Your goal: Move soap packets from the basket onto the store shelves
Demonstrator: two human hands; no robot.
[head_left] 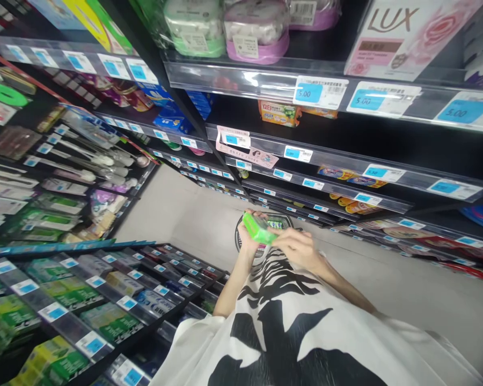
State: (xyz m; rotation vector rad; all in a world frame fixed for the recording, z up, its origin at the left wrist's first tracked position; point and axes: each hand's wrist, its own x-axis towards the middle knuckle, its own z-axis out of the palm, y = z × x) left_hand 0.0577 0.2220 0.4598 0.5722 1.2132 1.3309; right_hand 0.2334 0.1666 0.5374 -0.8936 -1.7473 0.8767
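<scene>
A small bright green packaged box is held in front of my chest with both hands. My left hand grips its left end with fingers wrapped round it. My right hand closes on its right end from the side. Both forearms rise from my white shirt with black print. Below the hands, a round dark basket with green items shows on the floor, partly hidden by the hands.
Dark shop shelves with blue price tags run along the right, holding soap boxes such as a LUX pack. Shelves of green packs stand at lower left. A pale floor aisle runs between them.
</scene>
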